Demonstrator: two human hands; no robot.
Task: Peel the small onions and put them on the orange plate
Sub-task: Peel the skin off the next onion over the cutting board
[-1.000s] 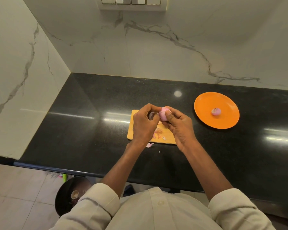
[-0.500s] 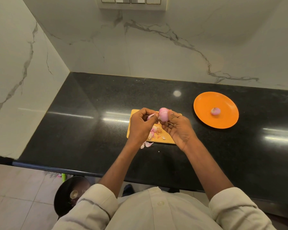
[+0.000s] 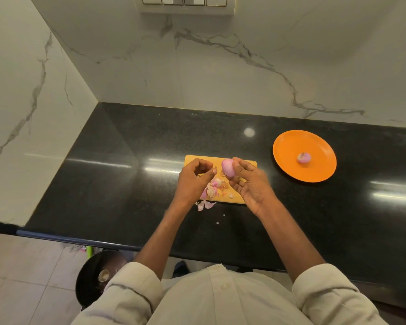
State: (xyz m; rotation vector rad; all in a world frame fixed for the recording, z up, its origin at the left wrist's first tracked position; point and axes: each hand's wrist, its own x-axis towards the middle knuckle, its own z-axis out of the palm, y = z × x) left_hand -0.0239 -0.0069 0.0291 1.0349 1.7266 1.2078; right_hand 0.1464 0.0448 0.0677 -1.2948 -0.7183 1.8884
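Two hands are held over the yellow cutting board (image 3: pixel 243 161). A pink peeled onion (image 3: pixel 227 167) is gripped by the right hand (image 3: pixel 250 181); a bit of skin seems pinched by the curled left hand (image 3: pixel 192 178), now drawn apart from the onion. Peels (image 3: pixel 215 187) are heaped below. Another onion (image 3: pixel 304 157) is seen on the orange plate (image 3: pixel 291 148), well apart on the black counter (image 3: pixel 127 172).

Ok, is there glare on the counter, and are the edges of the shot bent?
Head view: bright streaks and a round light spot glare on the glossy black stone counter; the wide-angle lens bows the white marble wall lines; the round orange plate stays sharp.
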